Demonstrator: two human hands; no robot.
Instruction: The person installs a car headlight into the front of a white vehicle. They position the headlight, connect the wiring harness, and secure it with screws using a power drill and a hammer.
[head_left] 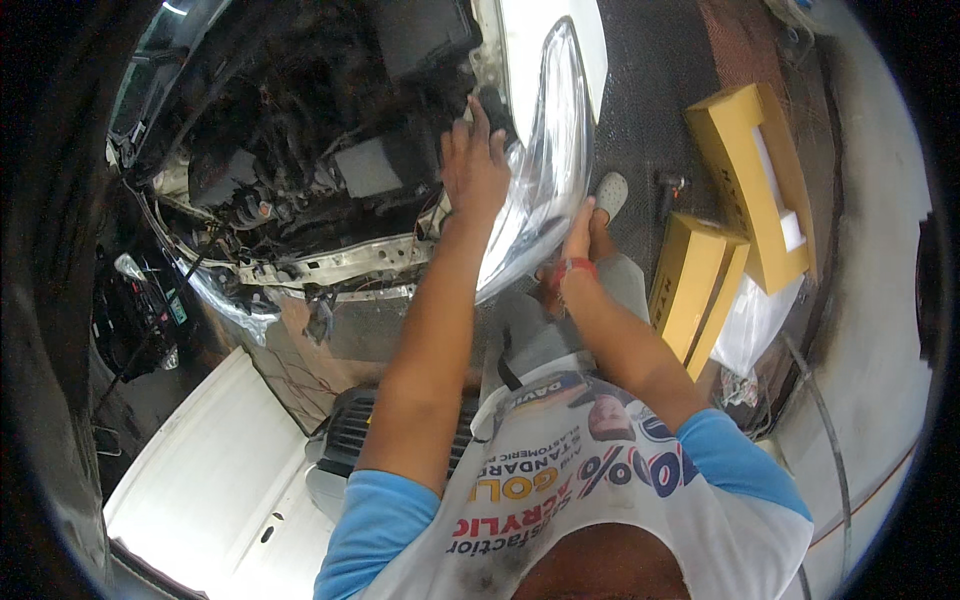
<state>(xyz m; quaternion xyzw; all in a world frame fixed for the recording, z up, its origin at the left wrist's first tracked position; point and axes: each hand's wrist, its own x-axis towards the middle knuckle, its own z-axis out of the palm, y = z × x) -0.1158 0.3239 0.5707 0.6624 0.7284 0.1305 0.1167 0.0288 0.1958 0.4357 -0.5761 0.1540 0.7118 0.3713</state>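
Note:
A chrome headlight (550,150) sits at the front corner of a white car, beside the dark engine bay (300,120). My left hand (473,165) is at the lamp's inner side, fingers apart and slightly bent over its black upper housing. My right hand (578,240), with a red wristband, rests against the lamp's outer edge, fingers extended; its thumb is hard to make out. The exposed metal front frame (330,272) runs below the bay.
Two yellow cardboard boxes (760,190) and clear plastic (750,315) lie at right. A white panel (200,470) and dark grille piece (355,425) lie lower left. A dark tool (675,183) is on the mat; a grey hose (820,410) runs along the right.

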